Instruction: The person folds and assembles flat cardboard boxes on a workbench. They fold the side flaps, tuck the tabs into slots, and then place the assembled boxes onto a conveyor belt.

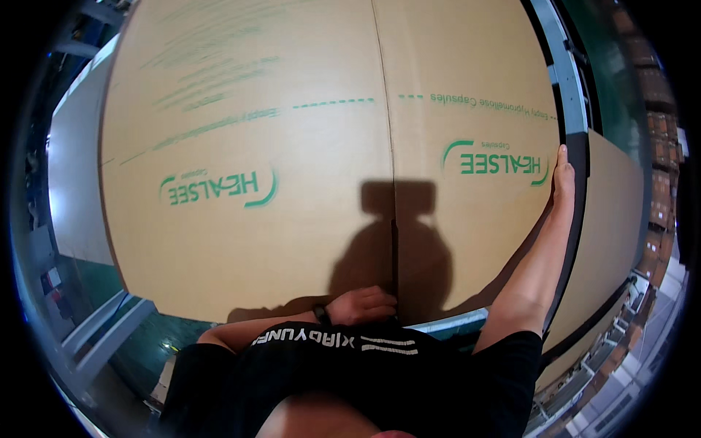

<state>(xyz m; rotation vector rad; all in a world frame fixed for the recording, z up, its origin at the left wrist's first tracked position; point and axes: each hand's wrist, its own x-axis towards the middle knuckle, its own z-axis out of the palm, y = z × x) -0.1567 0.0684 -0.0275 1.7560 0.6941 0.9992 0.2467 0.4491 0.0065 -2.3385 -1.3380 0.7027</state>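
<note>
A large flat brown cardboard sheet (328, 157) with green print fills most of the view. A crease runs down it and meets a dark slot at its near edge. My left hand (361, 305) lies at this near edge, close to my body, its fingers bent at the slot; the fingertips are partly hidden. With my right arm stretched forward, my right hand (562, 175) rests along the sheet's right edge. It shows edge-on, fingers stretched out against the border.
A grey metal frame (571, 73) with a dark strip runs along the right side. Beyond it lies another brown board (610, 190). A pale panel (77, 168) and grey metal bars (98, 328) stand at the left. Stacked brown cartons (661, 197) line the far right.
</note>
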